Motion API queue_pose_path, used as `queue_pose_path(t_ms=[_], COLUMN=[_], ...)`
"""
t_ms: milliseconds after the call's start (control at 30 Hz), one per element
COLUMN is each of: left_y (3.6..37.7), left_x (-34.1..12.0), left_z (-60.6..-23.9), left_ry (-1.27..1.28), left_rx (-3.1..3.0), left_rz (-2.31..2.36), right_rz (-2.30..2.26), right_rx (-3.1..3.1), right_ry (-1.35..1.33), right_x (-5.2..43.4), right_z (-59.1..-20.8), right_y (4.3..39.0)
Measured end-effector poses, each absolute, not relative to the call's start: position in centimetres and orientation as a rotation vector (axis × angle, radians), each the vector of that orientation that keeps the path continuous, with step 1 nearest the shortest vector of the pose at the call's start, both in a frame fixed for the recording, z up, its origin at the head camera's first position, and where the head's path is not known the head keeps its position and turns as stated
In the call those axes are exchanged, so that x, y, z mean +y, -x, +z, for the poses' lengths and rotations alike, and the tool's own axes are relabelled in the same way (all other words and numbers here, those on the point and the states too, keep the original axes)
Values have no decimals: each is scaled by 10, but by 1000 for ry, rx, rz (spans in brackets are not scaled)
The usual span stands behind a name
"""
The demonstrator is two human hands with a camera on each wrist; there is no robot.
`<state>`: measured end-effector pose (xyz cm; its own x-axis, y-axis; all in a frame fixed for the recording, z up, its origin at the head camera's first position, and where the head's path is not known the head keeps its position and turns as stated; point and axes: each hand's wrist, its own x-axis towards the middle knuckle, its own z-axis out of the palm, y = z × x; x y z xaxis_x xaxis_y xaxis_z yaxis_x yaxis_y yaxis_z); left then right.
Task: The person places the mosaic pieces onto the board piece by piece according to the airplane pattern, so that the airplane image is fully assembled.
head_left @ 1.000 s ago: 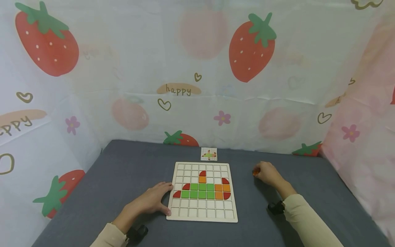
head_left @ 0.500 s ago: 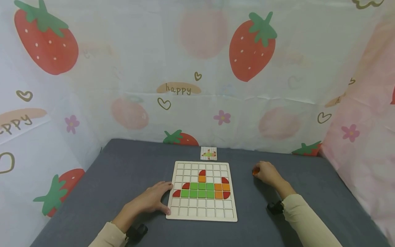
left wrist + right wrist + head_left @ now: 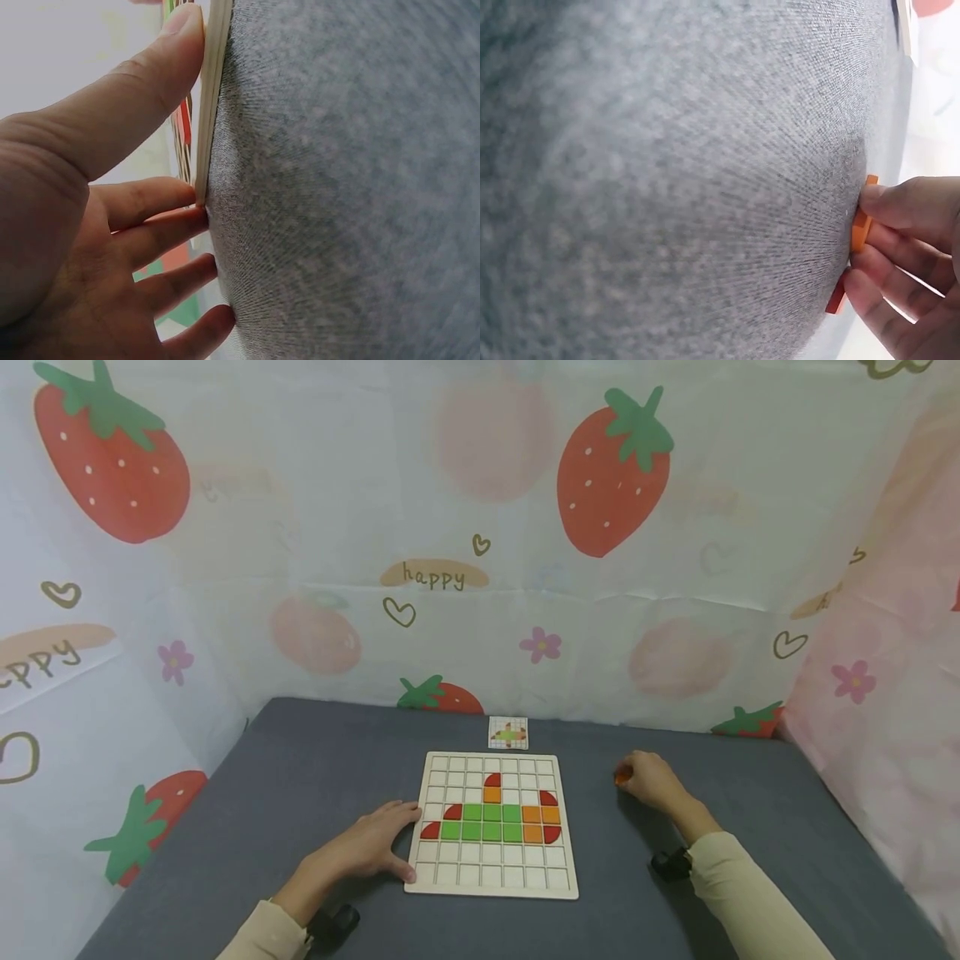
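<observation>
A pale wooden grid board (image 3: 492,887) lies on the grey cloth, with green, orange and red tiles (image 3: 491,824) set in its middle rows. My left hand (image 3: 367,846) rests flat on the cloth against the board's left edge (image 3: 211,90), thumb and fingers straight and touching the rim. To the right of the board, my right hand (image 3: 651,781) pinches small orange tiles (image 3: 861,229) at the cloth surface; a second orange piece (image 3: 835,298) shows below the fingers.
A small pattern card (image 3: 507,732) lies just behind the board. The grey tabletop (image 3: 300,777) is walled on three sides by a strawberry-print sheet (image 3: 480,527). Dark wrist straps (image 3: 670,864) sit on both forearms.
</observation>
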<state>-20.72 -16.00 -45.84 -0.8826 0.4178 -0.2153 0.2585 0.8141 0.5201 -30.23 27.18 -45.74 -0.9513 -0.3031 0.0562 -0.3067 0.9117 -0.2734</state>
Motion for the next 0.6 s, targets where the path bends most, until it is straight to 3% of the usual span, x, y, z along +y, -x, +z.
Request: queue_pose_path(t_ms=[600], left_y=[208], left_x=[-161], left_z=[-461], left_ry=[-533], left_rx=[2687], left_rz=[695], right_rz=[638], right_rx=[-2974], right_ry=[-562], right_x=[256], right_z=[-452], right_y=[289])
